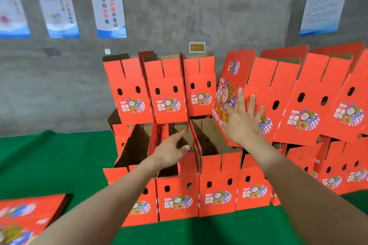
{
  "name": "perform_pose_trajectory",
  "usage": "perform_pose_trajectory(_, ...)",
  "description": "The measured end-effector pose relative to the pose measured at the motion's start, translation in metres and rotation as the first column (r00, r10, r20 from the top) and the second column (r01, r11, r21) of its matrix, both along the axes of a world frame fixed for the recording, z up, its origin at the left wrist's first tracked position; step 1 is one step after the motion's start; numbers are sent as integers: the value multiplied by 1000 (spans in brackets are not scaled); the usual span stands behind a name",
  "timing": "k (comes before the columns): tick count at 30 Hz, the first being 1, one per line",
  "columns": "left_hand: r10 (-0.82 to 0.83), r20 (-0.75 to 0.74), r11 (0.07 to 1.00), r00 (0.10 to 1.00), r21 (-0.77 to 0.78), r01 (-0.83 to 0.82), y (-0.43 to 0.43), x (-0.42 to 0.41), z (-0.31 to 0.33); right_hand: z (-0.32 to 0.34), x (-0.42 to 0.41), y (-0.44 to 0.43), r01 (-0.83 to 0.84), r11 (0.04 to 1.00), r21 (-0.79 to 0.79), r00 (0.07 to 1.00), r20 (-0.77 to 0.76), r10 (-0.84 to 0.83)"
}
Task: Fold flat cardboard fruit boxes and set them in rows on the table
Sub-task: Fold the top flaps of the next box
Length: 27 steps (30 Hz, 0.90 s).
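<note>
**Loose box on the second tier could slip or knock its neighbours**

My right hand [244, 123] is spread wide with straight fingers, palm towards the printed face of the tilted red cardboard fruit box [229, 87]. That box stands on the second tier with its top leaning right. I cannot tell whether the palm presses it or only brushes it. My left hand [171, 150], down-left of that box, has loose outstretched fingers reaching over an open box mouth and holds nothing.

Neither hand grips the tilted box, so I judge it poorly controlled. A hard push left would drive it into the three upright red boxes [167, 95] just left of it, and light cardboard would shift easily. With too little pressure its foot could drop into the open brown-lined box below. The slanting red boxes [310, 101] right of it all lean the same way and seem to rest on one another, so a nudge there might slide the lot.

The front row of open-topped red boxes [217, 185] stands below and in front of the tilted box. Its raised flaps lie between my left hand and that box's foot. A flat stack of unfolded red cardboard [25, 217] lies far down-left on the green table cover [49, 155]. Behind is a grey concrete wall [229, 6] with blue-and-white posters [107, 4].
</note>
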<state>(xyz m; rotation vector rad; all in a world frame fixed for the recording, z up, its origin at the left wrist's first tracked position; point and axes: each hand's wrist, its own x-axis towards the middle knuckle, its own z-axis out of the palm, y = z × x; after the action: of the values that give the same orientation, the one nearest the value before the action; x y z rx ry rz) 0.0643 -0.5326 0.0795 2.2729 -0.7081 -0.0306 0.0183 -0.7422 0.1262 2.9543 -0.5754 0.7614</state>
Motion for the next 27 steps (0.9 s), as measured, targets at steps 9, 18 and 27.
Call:
perform_pose_trajectory(9,280,-33,960,959,-2,-280,206,-22,-24,16,-14,95,-363,909,207,889,369,271)
perform_pose_trajectory(18,644,-217,729,734,-116,-674,459,-73,-122,-138,-23,396,-634,459,622,602,26,798)
perform_pose_trajectory(27,854,-69,515,515,239,-823,627,-95,-192,-245,-5,522,-295,601,743,574,-365,733)
